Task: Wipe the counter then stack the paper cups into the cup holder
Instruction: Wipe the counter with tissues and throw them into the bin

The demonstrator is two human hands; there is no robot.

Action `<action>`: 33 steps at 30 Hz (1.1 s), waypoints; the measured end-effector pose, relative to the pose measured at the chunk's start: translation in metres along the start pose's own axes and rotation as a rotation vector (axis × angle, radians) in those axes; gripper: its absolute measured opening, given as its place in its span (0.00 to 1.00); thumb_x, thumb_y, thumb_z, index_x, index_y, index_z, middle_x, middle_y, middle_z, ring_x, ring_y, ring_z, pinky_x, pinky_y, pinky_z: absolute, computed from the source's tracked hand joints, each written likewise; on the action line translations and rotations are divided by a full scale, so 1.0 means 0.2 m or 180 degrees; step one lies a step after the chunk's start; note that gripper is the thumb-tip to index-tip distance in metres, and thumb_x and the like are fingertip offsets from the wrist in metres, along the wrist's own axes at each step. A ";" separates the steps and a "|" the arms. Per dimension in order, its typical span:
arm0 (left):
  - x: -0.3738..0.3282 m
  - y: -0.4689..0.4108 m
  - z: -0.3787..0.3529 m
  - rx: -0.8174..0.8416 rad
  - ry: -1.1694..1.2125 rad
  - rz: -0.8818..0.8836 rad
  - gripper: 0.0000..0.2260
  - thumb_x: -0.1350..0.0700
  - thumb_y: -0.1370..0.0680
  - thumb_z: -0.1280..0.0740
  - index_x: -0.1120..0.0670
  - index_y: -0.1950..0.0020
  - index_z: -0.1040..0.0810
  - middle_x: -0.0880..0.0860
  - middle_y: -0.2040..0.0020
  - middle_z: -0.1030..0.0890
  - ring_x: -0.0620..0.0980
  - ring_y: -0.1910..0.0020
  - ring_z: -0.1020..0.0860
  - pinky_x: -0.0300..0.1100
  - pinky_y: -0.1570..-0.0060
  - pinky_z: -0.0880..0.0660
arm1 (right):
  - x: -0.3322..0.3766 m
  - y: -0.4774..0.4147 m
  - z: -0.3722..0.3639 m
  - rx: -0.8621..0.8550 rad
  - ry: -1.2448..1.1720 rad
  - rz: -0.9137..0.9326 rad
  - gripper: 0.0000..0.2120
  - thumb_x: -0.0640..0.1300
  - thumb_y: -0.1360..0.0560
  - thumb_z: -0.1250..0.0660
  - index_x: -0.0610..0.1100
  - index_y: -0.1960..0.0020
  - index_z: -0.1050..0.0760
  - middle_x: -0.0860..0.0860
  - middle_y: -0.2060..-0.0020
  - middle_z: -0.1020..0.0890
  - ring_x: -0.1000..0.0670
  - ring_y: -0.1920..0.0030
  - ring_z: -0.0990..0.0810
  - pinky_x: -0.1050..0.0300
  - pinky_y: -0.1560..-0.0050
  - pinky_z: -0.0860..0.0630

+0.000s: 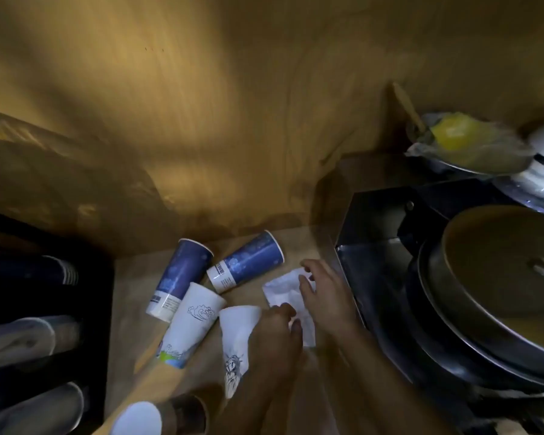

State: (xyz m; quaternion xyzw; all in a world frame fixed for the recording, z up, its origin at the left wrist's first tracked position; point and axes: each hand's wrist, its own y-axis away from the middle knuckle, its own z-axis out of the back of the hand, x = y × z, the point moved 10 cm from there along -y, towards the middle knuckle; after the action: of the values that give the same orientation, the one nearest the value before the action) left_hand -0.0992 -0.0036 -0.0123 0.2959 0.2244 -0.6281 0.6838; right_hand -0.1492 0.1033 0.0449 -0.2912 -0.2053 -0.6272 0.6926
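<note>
Black cup holder (44,309) sits left on the table (245,246), stacks already in its slots. Four paper cups lie tipped over mid-table: two blue cups (182,271) and two white cups (192,328). They're light, thin-walled and crush easily, so grip mid-body gently. Your right hand (324,296) presses flat on the white tissue (283,293), soft and floppy. Your left hand (274,337) pinches its near edge, touching a white cup.
</note>
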 end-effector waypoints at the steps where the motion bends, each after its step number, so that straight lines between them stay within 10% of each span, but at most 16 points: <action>1: 0.02 0.01 -0.04 0.0076 -0.0002 0.0008 0.08 0.53 0.23 0.40 0.53 0.46 0.24 0.51 0.48 0.22 0.50 0.48 0.23 0.37 0.52 0.31 | -0.04 0.00 -0.04 0.0103 -0.0036 -0.0064 0.12 0.39 0.25 0.39 0.42 0.42 0.27 0.44 0.45 0.21 0.45 0.46 0.23 0.49 0.44 0.27; 8: 0.10 0.05 -0.29 0.0495 -0.1237 -0.0482 0.20 0.52 0.25 0.42 0.51 0.33 0.31 0.50 0.33 0.27 0.50 0.33 0.32 0.43 0.34 0.39 | -0.24 -0.01 -0.23 0.0375 -0.0298 -0.0361 0.13 0.39 0.25 0.39 0.42 0.40 0.28 0.43 0.45 0.23 0.44 0.47 0.25 0.52 0.47 0.29; 13: 0.12 0.08 -0.25 0.0307 -0.1441 -0.0439 0.17 0.52 0.44 0.22 0.49 0.56 0.16 0.49 0.60 0.15 0.48 0.62 0.17 0.40 0.61 0.20 | -0.28 -0.01 -0.32 0.0406 0.0254 -0.0176 0.17 0.40 0.24 0.39 0.43 0.36 0.30 0.43 0.41 0.23 0.45 0.43 0.25 0.52 0.41 0.30; 27: 0.19 0.15 -0.19 0.0312 -0.1740 -0.0263 0.09 0.42 0.45 0.29 0.45 0.70 0.21 0.44 0.73 0.21 0.43 0.70 0.21 0.43 0.55 0.37 | -0.35 -0.02 -0.56 0.1130 0.1631 0.0262 0.10 0.43 0.25 0.40 0.46 0.44 0.27 0.47 0.43 0.25 0.47 0.43 0.29 0.53 0.43 0.35; 33: 0.32 0.17 -0.12 0.0178 -0.1253 0.0339 0.12 0.49 0.23 0.41 0.46 0.43 0.23 0.48 0.41 0.22 0.51 0.39 0.28 0.45 0.38 0.39 | -0.37 0.01 -0.57 0.1178 0.1797 0.0125 0.11 0.43 0.25 0.41 0.44 0.44 0.27 0.46 0.43 0.24 0.47 0.42 0.28 0.53 0.40 0.36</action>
State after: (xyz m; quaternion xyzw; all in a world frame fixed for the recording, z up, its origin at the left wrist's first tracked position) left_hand -0.0565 -0.0324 -0.0678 0.1977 0.0529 -0.6428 0.7382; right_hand -0.1660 0.0838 -0.0880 0.0208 -0.1101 -0.6217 0.7752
